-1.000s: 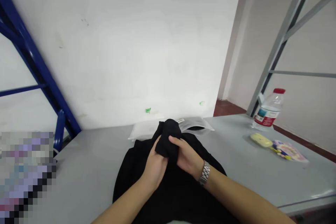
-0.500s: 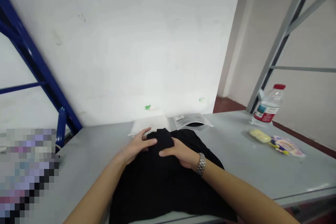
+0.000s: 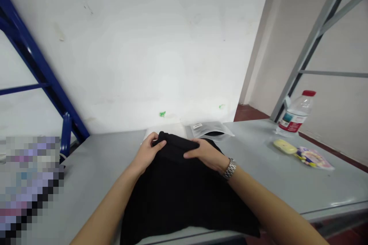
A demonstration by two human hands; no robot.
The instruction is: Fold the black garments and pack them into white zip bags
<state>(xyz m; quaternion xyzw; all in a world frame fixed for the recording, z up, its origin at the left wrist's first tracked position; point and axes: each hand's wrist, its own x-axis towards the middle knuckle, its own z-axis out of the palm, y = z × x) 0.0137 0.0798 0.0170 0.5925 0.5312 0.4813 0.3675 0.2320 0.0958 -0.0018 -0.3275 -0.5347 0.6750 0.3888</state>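
A black garment (image 3: pixel 184 195) lies spread over the grey table, its near hem reaching the front edge. Its exact kind does not show. At the far end of the cloth, my left hand (image 3: pixel 148 151) pinches the left side of a raised fold between thumb and fingers. My right hand (image 3: pixel 208 153), with a metal watch on the wrist, grips the right side of the same fold. The fold is stretched between both hands, slightly lifted. Behind it lie a white plastic bag (image 3: pixel 179 129), partly hidden, and a frosted bag (image 3: pixel 207 128) with something black inside.
On the right of the grey table (image 3: pixel 258 168) stand a water bottle (image 3: pixel 296 116) with a red cap, a yellow case (image 3: pixel 284 146) and a colourful flat item (image 3: pixel 316 158). A blurred-out object (image 3: pixel 28 187) is at left. A white wall (image 3: pixel 161 46) rises behind; blue posts (image 3: pixel 43 65) flank it.
My hands have moved apart, pulling the bunched top of the black garment into a wider, straighter fold. My right hand has shifted right. The view has tilted slightly.
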